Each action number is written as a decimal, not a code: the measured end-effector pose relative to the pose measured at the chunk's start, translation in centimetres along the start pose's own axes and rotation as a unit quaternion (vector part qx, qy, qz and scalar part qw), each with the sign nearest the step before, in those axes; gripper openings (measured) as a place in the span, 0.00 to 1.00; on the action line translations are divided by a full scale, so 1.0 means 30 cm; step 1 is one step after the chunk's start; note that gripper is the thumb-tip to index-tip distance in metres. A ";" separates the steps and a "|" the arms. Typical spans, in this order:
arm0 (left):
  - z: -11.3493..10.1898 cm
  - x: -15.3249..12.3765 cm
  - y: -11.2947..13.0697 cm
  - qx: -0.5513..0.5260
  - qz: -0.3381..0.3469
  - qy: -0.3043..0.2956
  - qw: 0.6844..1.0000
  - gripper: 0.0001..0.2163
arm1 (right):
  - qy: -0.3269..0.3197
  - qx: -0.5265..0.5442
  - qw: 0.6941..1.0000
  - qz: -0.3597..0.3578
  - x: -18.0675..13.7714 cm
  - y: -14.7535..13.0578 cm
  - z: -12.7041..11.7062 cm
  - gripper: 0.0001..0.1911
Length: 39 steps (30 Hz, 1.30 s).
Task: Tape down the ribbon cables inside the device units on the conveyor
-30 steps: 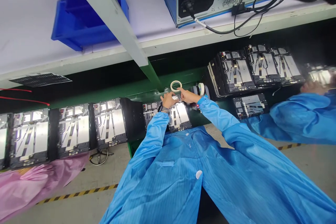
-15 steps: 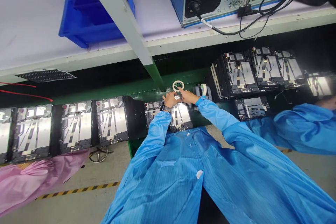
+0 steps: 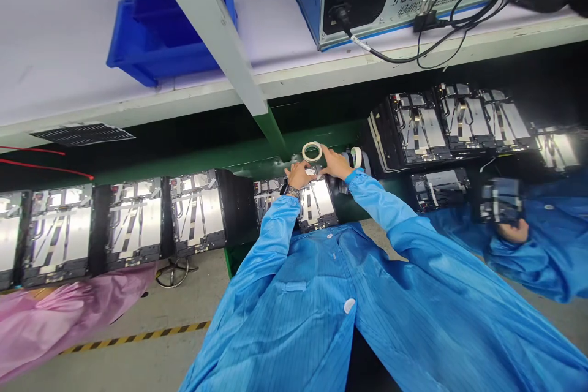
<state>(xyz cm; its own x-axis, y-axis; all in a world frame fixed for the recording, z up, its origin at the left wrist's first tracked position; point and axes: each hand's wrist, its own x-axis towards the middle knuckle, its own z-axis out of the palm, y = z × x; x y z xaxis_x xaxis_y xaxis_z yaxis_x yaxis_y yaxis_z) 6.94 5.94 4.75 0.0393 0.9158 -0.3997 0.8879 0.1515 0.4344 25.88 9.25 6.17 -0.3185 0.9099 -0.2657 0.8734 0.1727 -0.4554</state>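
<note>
Electronics panel [image 3: 318, 203] | left hand [image 3: 298, 174], right hand [image 3: 335, 163]: fingers spread, nothing clearly held | tape roll [image 3: 312, 150] just above

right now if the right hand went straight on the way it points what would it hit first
Most likely the roll of pale masking tape: the fingertips of the right hand point up and left at its near edge, very close to it, though depth is hard to judge from this view.

Blue plastic bin [image 3: 156, 30], metal equipment case [image 3: 367, 0], pink sheet [image 3: 68, 318], striped floor tape [image 3: 138, 335]

Blue pinstriped coat [image 3: 285, 312], cream tape roll [image 3: 304, 151]
</note>
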 end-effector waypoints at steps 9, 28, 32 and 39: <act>-0.009 0.008 -0.019 0.008 0.026 -0.013 1.000 0.20 | 0.035 0.129 0.990 0.049 -0.071 0.063 0.078 0.58; -0.057 -0.101 -0.338 -0.305 -0.020 0.172 0.937 0.12 | 0.088 0.207 0.969 -0.099 -0.200 -0.178 0.326 0.37; 0.071 -0.176 -0.378 -0.382 -0.032 0.157 0.910 0.15 | 0.070 0.207 0.965 -0.148 -0.118 -0.194 0.341 0.33; 0.216 -0.206 -0.359 -0.467 -0.067 0.158 0.867 0.18 | 0.029 0.196 0.963 -0.184 -0.044 -0.214 0.294 0.37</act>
<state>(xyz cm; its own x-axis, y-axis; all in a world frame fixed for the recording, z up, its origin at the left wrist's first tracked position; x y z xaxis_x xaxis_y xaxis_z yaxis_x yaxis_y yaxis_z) 0.10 -3.76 -2.70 -0.2946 0.9003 -0.3205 0.1103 0.3652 0.9244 17.44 3.60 1.96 -0.5493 0.8355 0.0173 0.4952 0.3421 -0.7986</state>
